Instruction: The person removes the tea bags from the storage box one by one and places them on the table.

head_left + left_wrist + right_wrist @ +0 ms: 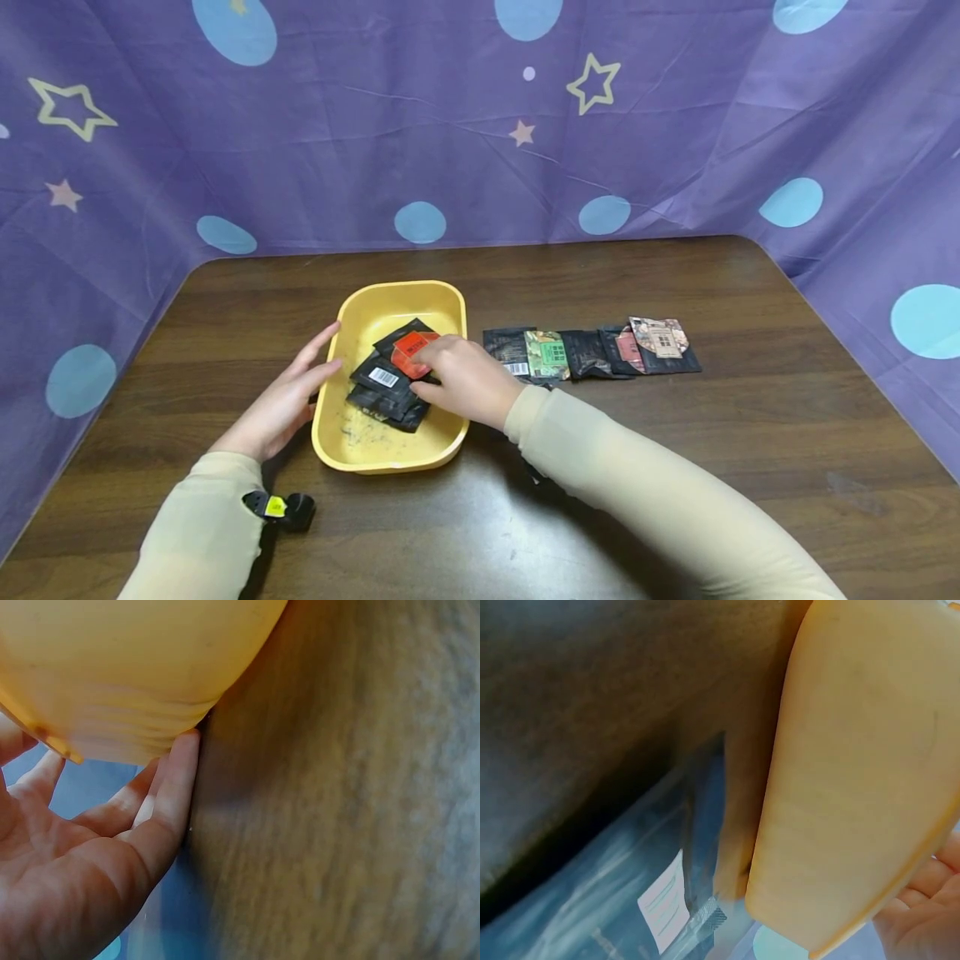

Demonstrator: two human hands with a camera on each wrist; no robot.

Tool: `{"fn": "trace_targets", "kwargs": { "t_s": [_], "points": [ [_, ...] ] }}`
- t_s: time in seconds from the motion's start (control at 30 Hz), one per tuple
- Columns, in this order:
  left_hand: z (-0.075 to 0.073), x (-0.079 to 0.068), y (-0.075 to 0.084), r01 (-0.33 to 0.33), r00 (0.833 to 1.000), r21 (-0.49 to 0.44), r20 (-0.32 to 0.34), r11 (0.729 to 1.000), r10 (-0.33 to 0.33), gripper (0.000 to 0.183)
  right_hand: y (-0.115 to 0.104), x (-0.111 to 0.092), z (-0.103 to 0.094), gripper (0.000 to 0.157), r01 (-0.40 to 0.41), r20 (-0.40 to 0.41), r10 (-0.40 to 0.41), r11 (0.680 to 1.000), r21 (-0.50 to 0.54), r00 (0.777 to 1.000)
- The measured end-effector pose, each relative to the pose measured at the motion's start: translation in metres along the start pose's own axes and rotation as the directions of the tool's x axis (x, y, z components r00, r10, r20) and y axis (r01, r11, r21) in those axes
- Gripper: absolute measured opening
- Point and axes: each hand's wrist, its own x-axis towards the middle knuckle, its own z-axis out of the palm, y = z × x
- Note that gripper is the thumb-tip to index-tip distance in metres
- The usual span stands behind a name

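Sachets (pixel 384 377) in the yellow tub (pixel 390 454) partly hide each other.

So, most of the top left was taken up by a yellow-orange tub (pixel 135 667), and its outer wall was marked by a few faint ripples near the lower end. Its rim was seen slanting down at the left. The left grip (pixel 97 851), a bare hand, was held palm-up-ish underneath, fingers pretty much extended, with one fingertip (pixel 187 741) pressed near the tub's lower corner. The right side was filled by the brown wood-grain worktop (pixel 352 787), kinda blurred. Bluish cloth-like backdrop (pixel 90 780) was glimpsed past the fingers.
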Motion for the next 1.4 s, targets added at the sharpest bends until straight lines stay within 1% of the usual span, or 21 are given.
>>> {"fn": "trace_targets", "kwargs": {
  "t_s": [0.07,0.17,0.27,0.3,0.43,0.5,0.57,0.77,0.83,0.93,1.07,1.13,1.23,1.4],
  "points": [
    [0.0,0.0,0.0,-0.001,1.0,-0.001,0.002,1.0,0.001,0.066,0.0,0.002,0.0,0.025,-0.007,0.012,0.008,0.999,-0.044,1.0],
    [0.0,0.0,0.0,-0.007,1.0,-0.001,0.005,1.0,0.007,0.066,-0.001,0.006,0.001,0.024,-0.011,0.005,0.012,0.995,-0.097,1.0],
    [0.0,0.0,0.0,-0.014,1.0,-0.002,0.008,1.0,0.014,0.066,-0.002,0.011,0.002,0.02,-0.016,0.001,0.016,0.994,-0.112,1.0],
    [0.0,0.0,0.0,-0.015,1.0,-0.002,0.007,1.0,0.015,0.066,-0.002,0.012,0.002,0.021,-0.019,0.004,0.02,0.993,-0.117,1.0],
    [0.0,-0.001,-0.001,-0.019,1.0,-0.007,0.009,1.0,0.02,0.066,-0.003,0.017,0.006,0.029,-0.045,0.049,0.053,0.988,-0.145,0.997],
    [0.001,-0.001,-0.001,-0.02,1.0,-0.007,0.011,1.0,0.02,0.066,-0.004,0.018,0.009,0.035,-0.056,0.07,0.069,0.983,-0.176,0.995],
    [0.001,-0.001,-0.002,-0.021,1.0,-0.004,0.013,1.0,0.021,0.066,-0.004,0.02,0.011,0.035,-0.064,0.085,0.083,0.976,-0.208,0.993],
    [0.0,-0.001,-0.002,-0.023,1.0,0.006,0.008,1.0,0.023,0.066,-0.006,0.025,0.015,0.019,-0.079,0.104,0.114,0.955,-0.287,0.988],
    [0.0,-0.001,-0.001,-0.021,1.0,0.006,0.007,1.0,0.021,0.066,-0.007,0.026,0.016,0.02,-0.098,0.105,0.136,0.947,-0.307,0.985],
    [0.0,0.0,-0.001,-0.015,1.0,0.003,0.008,1.0,0.015,0.066,-0.008,0.029,0.019,0.027,-0.131,0.111,0.18,0.928,-0.348,0.977],
    [0.0,0.0,0.0,-0.008,1.0,0.002,0.01,1.0,0.008,0.066,-0.01,0.031,0.022,0.052,-0.157,0.153,0.239,0.896,-0.416,0.959],
    [0.0,0.0,0.0,-0.005,1.0,0.004,0.01,1.0,0.005,0.066,-0.011,0.032,0.023,0.061,-0.156,0.18,0.257,0.883,-0.442,0.95],
    [0.001,0.0,0.0,-0.005,1.0,0.005,0.01,1.0,0.005,0.067,-0.011,0.032,0.025,0.063,-0.142,0.199,0.26,0.873,-0.467,0.945],
    [0.001,-0.001,0.0,-0.007,1.0,0.01,0.008,1.0,0.007,0.067,-0.01,0.032,0.027,0.064,-0.126,0.2,0.251,0.864,-0.488,0.947]
  ]
}}
